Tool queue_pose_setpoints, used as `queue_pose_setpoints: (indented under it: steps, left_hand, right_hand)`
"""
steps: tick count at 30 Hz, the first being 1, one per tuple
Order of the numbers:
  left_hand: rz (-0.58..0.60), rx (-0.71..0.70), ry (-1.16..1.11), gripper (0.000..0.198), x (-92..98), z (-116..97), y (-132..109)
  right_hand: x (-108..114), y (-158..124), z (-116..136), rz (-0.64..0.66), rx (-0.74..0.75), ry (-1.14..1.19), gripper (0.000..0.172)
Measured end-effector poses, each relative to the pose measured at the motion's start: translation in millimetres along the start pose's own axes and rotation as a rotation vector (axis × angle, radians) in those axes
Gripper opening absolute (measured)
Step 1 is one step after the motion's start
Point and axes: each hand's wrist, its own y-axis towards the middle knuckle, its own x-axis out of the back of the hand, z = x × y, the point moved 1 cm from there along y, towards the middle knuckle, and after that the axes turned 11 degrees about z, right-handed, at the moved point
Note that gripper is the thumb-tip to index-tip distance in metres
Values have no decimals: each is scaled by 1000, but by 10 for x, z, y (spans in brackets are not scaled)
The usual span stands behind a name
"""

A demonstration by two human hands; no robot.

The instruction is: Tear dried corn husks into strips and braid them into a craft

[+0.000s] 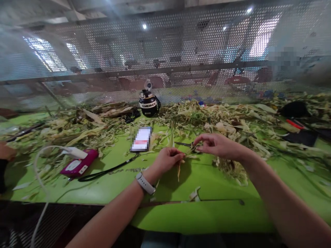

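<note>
My left hand [169, 159], with a pale watch [145, 183] on its wrist, is closed in a pinch on a thin strip of dried husk [179, 171] that hangs below the fingertips. To its right, my right hand [210, 144] has its thumb and fingers drawn together near a small bit of plant matter; what it grips, if anything, is too small to make out. Dark scissors [183, 143] lie between the hands, their handle end beside my right fingertips. A pale green husk leaf [171, 137] stands just behind my left hand.
Husk scraps [196, 113] are heaped along the green table [108, 189]. A phone [141, 139], a magenta power bank [79, 164] with a white cable and a black bottle [148, 105] stand or lie at left and centre. Another person's hand [7, 151] shows at far left.
</note>
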Motion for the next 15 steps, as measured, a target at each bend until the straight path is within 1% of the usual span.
queue_pose_setpoints:
  steps: [3,6,9,11,13,15]
  left_hand:
    - [-10,-3,7,15,-11,-8,-16]
    - [20,19,-61,9,-27,-25,-10]
    - [64,67,-153,3,-27,-46,6]
    - [74,97,-184,2,-20,-68,10]
    - [87,115,-192,3,-13,-95,3]
    - [117,112,-168,6,-4,-121,-8]
  right_hand:
    - [29,-27,15,-15,22,-204,14]
    - [35,-13,-4,-99,24,-328,12]
    - [-26,72,-36,-253,19,-287,20]
    - [-111,163,-52,-325,82,-198,25]
    - [-212,269,-67,-330,183,-126,26]
    - [-300,371,-92,-315,234,-115,26]
